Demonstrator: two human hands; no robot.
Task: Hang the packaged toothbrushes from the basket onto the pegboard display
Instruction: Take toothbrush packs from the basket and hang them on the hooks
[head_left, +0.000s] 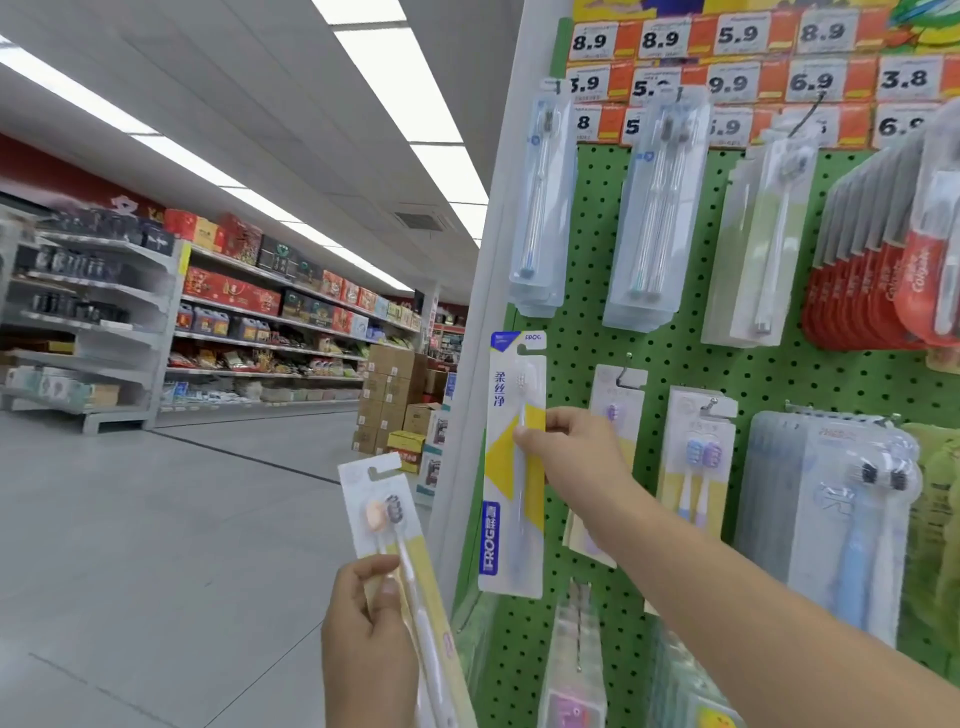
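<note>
Toothbrush packs: two were in the person's hands, both in front of the left edge of the green pegboard (675, 364).
FROG pack (511, 467): a white, yellow and blue card held against the pegboard's left edge, its long axis close to vertical, hang hole at the top, brush head up, blue FROG lettering running along the lower left side.
Right hand (571, 449): closed on the FROG pack's right edge at about a third of the way down, thumb on the front face, fingers behind; the forearm reached in from the lower right.
Second pack (395, 545): a white and pale yellow card with two brushes, one peach head and one grey head, long axis leaning with the top toward the left, hook slot uppermost, brush heads up.
Left hand (371, 639): gripped the second pack around its lower half, thumb across the front, held lower and left of the FROG pack, apart from the board.
Pegboard stock: clear-cased toothbrushes hung in the upper row beneath orange price tags (737, 83); red Colgate packs (872, 291) hung at the right.
Background: stocked store shelves (234, 322) stood across the aisle at the left.
</note>
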